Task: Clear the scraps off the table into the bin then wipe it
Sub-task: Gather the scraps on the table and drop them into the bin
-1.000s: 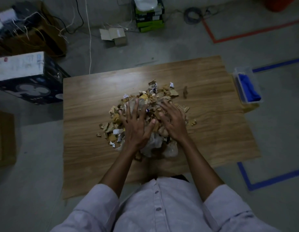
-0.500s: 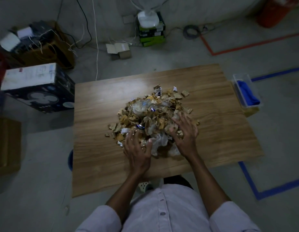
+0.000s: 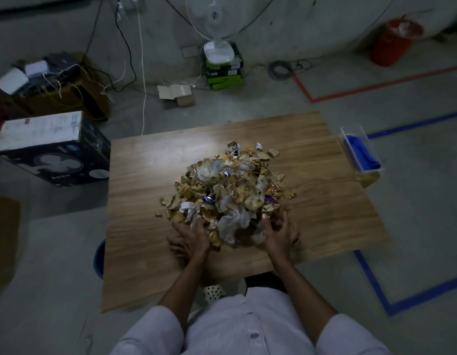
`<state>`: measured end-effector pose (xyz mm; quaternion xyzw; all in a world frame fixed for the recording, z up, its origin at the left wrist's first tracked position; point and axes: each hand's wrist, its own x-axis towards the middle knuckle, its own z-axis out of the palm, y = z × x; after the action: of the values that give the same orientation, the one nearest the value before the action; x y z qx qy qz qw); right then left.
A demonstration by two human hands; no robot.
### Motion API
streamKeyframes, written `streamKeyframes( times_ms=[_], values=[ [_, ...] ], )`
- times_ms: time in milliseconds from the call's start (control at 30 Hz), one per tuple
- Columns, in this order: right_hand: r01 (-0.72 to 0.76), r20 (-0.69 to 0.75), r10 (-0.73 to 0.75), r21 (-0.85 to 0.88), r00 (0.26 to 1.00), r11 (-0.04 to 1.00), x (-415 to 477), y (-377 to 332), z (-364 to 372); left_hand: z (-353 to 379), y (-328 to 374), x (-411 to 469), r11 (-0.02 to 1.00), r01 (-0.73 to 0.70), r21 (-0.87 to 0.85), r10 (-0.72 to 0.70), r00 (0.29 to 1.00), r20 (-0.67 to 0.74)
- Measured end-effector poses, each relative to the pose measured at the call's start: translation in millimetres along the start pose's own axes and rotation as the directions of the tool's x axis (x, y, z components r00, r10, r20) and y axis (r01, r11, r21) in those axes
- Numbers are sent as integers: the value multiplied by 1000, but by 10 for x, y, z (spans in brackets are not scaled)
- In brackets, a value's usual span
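A person in a pale shirt bends over a wooden desk [image 3: 150, 201], both hands at the near edge of a heaped pile of scraps [image 3: 230, 185] of torn paper, wrappers and crumpled plastic lying in the desk's middle. The left hand [image 3: 190, 239] lies with fingers spread, tips touching the pile's near-left side. The right hand [image 3: 280, 235] cups the near-right side, fingers bent; whether it grips any piece cannot be told. A blue cloth [image 3: 360, 152] sits in a clear box [image 3: 350, 130] just beside the desk's right edge.
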<state>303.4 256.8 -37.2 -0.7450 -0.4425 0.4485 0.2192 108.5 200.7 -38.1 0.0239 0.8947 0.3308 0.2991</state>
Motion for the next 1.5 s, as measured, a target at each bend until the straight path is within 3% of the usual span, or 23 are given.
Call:
streamKeyframes(
  times_ms=[167,467,633,833,1067,1167,1233,1300,1367,1433,1500],
  values=[
    [-227,149,223,8,963,974,126,-116,176,113,54,156,996,-76,-52,83,987,136],
    [-177,278,118,199,953,964,-35,-339,652,279,211,-217,966,-10,-257,91,949,303],
    [-117,302,25,293,953,949,-199,-372,796,487,100,-204,916,110,-386,52,921,386],
    [45,284,-81,133,955,990,-395,-366,752,352,213,-325,884,138,-446,98,879,467],
    [235,403,-227,32,886,972,-707,-452,574,106,400,-314,807,248,-536,67,863,500],
    [448,479,-371,-52,795,892,-721,-464,451,49,429,-274,801,214,-559,46,909,415],
    [628,500,-492,-140,713,766,-711,-498,371,6,470,-289,788,191,-585,53,926,374],
    [704,412,-581,-278,702,653,-719,-595,274,-13,498,-269,794,159,-587,74,933,352],
    [723,236,-697,-390,677,571,-709,-688,165,-51,516,-234,822,95,-562,110,941,319],
    [758,93,-787,-359,610,545,-665,-776,94,-86,493,-147,852,-6,-524,187,938,292],
    [773,44,-783,-207,620,600,-605,-864,116,-221,511,-167,875,-149,-461,317,896,312]
  ],
)
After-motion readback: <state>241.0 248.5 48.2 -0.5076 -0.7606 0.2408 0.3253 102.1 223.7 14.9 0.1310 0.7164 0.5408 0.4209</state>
